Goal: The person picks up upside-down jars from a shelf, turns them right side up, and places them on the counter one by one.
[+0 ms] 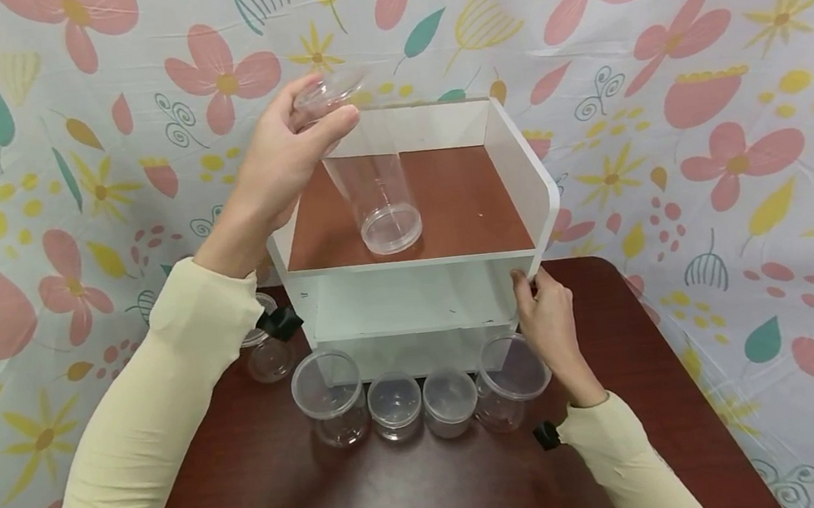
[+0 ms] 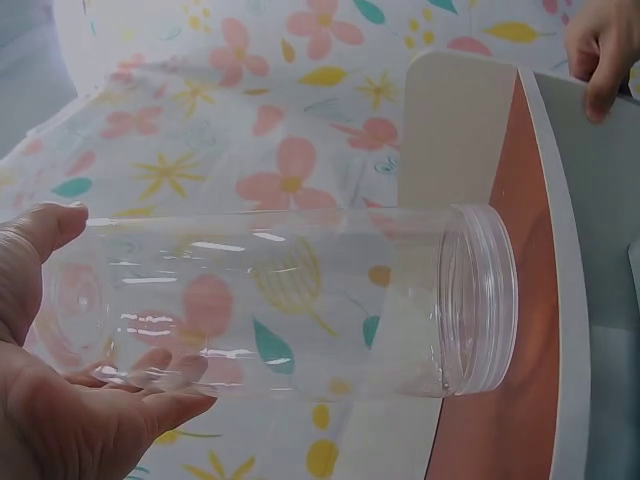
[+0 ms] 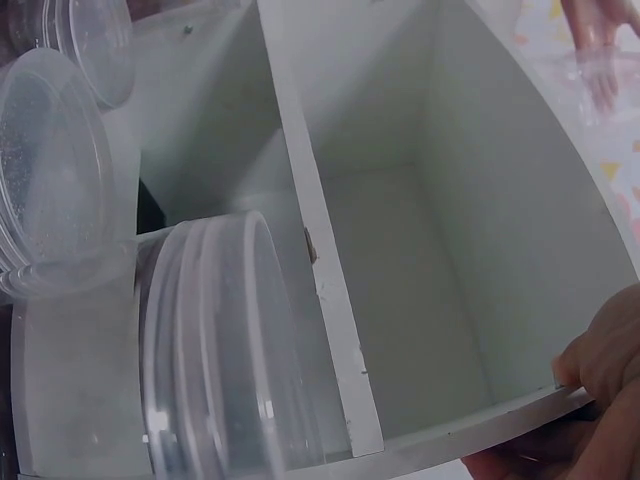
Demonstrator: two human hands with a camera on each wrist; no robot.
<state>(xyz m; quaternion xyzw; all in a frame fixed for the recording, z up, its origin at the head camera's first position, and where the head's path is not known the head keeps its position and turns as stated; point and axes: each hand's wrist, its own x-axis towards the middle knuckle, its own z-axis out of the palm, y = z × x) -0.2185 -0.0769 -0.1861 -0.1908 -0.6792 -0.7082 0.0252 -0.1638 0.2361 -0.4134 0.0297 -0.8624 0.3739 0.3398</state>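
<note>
My left hand (image 1: 275,156) grips the base end of a tall clear plastic jar (image 1: 372,178), thumb on one side and fingers on the other. The jar is upside down, its ridged capped end (image 2: 485,300) pointing down over the brown top board (image 1: 457,198) of a small white shelf unit (image 1: 527,169). With thumb and fingers, my right hand (image 1: 552,321) pinches the front edge of the unit's right side panel, below the top board. In the right wrist view, its fingers (image 3: 610,350) wrap over that panel edge.
Several lidded clear jars stand in a row before the unit, including a large left one (image 1: 328,389), small ones (image 1: 394,406) and a large right one (image 1: 513,372). More clear containers (image 1: 270,358) stand left. The dark table (image 1: 434,494) meets a flowered cloth backdrop (image 1: 744,165).
</note>
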